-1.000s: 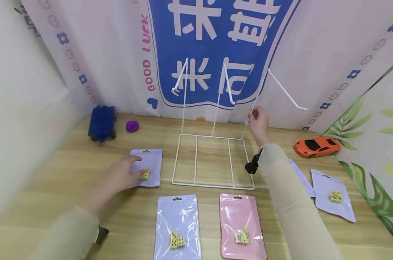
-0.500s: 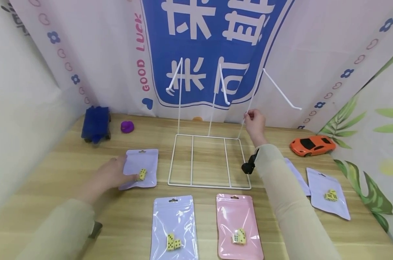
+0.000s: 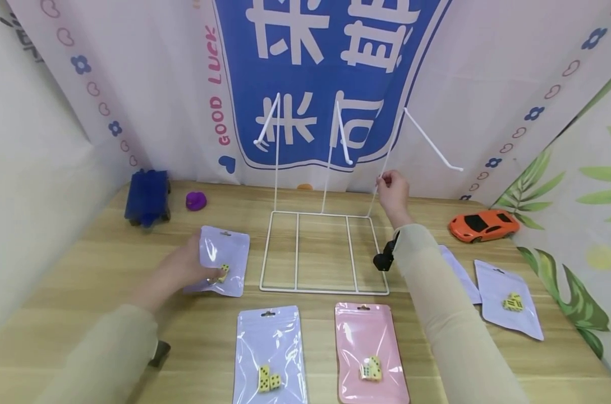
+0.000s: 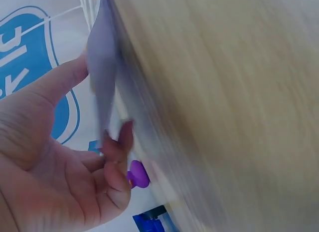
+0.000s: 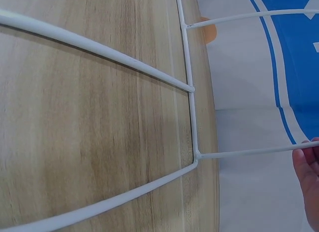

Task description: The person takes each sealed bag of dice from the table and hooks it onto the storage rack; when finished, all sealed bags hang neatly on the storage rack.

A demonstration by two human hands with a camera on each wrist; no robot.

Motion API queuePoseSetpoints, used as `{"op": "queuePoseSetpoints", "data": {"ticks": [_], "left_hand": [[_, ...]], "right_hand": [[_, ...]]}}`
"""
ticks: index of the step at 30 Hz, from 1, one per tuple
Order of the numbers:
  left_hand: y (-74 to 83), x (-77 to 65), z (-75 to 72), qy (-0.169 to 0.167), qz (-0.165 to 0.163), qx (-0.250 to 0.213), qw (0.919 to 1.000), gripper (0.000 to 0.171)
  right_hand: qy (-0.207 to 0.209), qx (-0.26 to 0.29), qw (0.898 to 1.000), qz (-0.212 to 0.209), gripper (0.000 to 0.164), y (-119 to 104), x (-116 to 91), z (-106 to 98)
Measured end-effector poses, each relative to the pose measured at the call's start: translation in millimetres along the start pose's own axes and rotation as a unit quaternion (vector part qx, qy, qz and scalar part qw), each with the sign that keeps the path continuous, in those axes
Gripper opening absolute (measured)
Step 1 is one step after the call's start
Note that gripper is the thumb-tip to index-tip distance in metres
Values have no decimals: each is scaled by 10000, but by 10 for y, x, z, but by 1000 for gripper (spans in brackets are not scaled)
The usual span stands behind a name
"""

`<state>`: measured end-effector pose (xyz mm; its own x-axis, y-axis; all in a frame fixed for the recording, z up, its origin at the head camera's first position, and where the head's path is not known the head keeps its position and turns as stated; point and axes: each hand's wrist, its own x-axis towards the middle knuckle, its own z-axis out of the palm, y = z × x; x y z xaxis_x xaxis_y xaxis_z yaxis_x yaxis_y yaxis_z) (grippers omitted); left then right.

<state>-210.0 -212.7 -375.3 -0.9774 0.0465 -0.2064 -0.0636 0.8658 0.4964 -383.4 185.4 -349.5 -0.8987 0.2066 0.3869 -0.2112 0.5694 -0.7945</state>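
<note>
My left hand (image 3: 183, 265) holds a lilac zip pouch (image 3: 233, 247) with yellow dice in it, thumb over the front near the dice. In the left wrist view the pouch (image 4: 102, 62) shows edge-on, between the thumb and the curled fingers, tilted off the tabletop. My right hand (image 3: 394, 194) pinches the right upright of a white wire display rack (image 3: 325, 291), which has three arms slanting forward at the top. Only the fingertips and part of the right hand (image 5: 310, 179) show at the edge of the right wrist view.
In front of the rack lie another lilac pouch (image 3: 270, 342) and a pink pouch (image 3: 366, 336), both holding dice. Further lilac pouches (image 3: 507, 286) lie right, near an orange toy car (image 3: 483, 225). A blue toy vehicle (image 3: 147, 196) and a purple toy hat (image 3: 196, 201) stand back left.
My left hand has slid its fingers under the left pouch's edge, and that pouch now tilts up from the table. The right hand stays on the upright; the head view has shifted slightly.
</note>
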Motion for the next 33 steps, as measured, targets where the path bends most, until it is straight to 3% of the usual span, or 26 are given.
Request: {"op": "queuePoseSetpoints", "data": {"ticks": [11, 17, 23, 28, 31, 33], "left_hand": [[40, 17, -20, 349, 92, -810, 9961, 111], [219, -80, -31, 802, 495, -1485, 9844, 99], [646, -353, -98, 1377, 1167, -2364, 9547, 67], [1032, -592, -225, 1693, 1917, -3148, 9140, 57], [1167, -663, -325, 1915, 1997, -3376, 8997, 58], [1207, -670, -384, 2037, 1901, -3430, 8971, 59]], "right_hand": [[124, -17, 9999, 26, 13, -32, -28, -4], [77, -37, 10000, -1, 13, -28, -24, 0], [66, 38, 10000, 31, 12, -8, -21, 33], [116, 21, 9999, 41, 11, -3, -25, 6], [43, -27, 10000, 35, 12, -18, -27, 2], [-10, -50, 10000, 13, 12, -32, -32, 16]]}}
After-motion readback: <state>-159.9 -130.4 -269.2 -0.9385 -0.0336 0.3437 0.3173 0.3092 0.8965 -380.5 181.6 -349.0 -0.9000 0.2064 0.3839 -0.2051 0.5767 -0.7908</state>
